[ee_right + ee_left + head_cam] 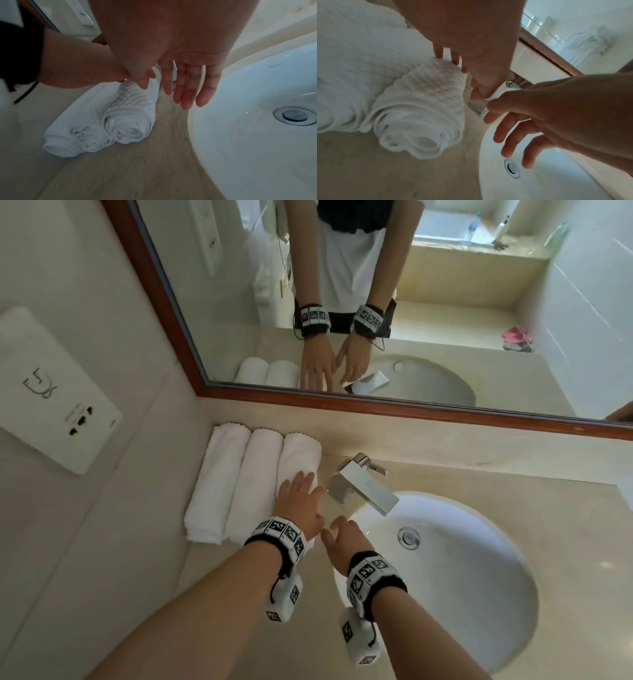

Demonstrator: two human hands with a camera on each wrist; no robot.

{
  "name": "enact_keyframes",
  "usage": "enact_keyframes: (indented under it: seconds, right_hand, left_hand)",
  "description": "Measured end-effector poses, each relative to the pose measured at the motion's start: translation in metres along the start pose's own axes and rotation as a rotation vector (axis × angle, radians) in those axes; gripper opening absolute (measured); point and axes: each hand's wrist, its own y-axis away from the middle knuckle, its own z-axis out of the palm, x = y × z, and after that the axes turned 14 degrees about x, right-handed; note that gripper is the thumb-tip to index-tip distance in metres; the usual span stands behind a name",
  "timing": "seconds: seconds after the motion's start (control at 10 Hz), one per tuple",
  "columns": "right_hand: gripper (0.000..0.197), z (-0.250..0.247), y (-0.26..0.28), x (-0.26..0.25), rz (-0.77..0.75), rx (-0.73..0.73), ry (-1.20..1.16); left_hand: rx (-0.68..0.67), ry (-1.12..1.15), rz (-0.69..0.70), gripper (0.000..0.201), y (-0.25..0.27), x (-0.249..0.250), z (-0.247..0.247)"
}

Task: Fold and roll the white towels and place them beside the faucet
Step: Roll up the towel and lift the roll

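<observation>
Towels first: three white rolled towels lie side by side on the bench at centre left of the head view, touching each other, the nearest roll just beside the faucet. Their long axes run from lower left to upper centre of that frame, toward the mirror, with the spiral ends facing the person.

I judge them soft, light and not fragile. The waffle cloth should give grip, but a roll can loosen if taken by one end. Best held across the middle from above, with fingers wrapped over the roll so the outer flap stays pinned.

Left hand rests on the nearest roll, fingers straight and slightly spread, clamping nothing. Right hand hovers between roll and sink, fingers relaxed, close together and empty.
</observation>
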Motion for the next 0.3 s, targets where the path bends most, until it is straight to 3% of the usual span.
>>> enact_keyframes:
  seconds: [0.1, 0.2, 0.3]
  right_hand:
    - [0.039, -0.019, 0.016, 0.011, -0.03, -0.023, 0.088]
    - [0.032, -0.044, 0.028, 0.025, -0.081, 0.002, 0.124]
    - [0.029, -0.079, 0.042, 0.046, -0.144, 0.056, 0.149]
  left_hand:
    - [-0.056, 0.038, -0.051, 0.054, 0.023, 0.016, -0.009]
    - [-0.116, 0.03, -0.174, 0.041, 0.039, 0.043, -0.029]
    - [-0.209, -0.046, -0.309, 0.041, 0.052, 0.073, -0.049]
